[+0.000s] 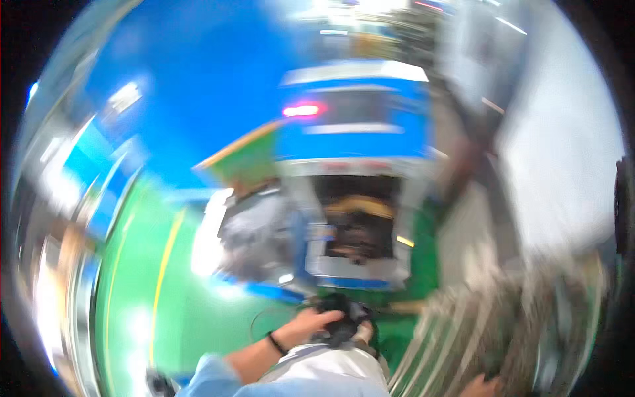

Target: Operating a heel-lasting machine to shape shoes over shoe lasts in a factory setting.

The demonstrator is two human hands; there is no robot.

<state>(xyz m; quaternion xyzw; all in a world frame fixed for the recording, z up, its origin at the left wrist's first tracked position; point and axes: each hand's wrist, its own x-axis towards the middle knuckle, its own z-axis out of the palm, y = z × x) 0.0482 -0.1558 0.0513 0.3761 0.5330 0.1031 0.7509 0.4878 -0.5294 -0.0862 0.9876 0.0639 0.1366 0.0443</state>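
A person's left hand [316, 324] closes over a black object [340, 317] held low at the centre of the motion-blurred view, just above the person's pale trousers [331, 370]. The fingers wrap the top of the object, which is too smeared to identify beyond its dark colour and lumpy outline; a thin dark cable [261, 317] appears to loop from it to the left. A dark band [276, 343] circles the wrist, and the forearm emerges from a light blue sleeve [211, 377] at the lower edge.

The right hand [477, 386] shows only in part at the bottom edge, lower right, beside a pale, streaked, ribbed mass [463, 324] that the blur leaves unreadable; whether that hand is released, clenched or grasping cannot be told.

Directly ahead of the black object stands a blue and white machine [354, 112] with a glowing red light [301, 110] on its front and a dark opening [357, 225] below, in which something yellowish brown sits. A grey housing [254, 231] stands just left of the opening, under a green panel [248, 159]. A green floor [192, 311] spreads to the left, crossed by a yellow line [162, 278], and a bright blue wall [198, 79] rises behind the machine.
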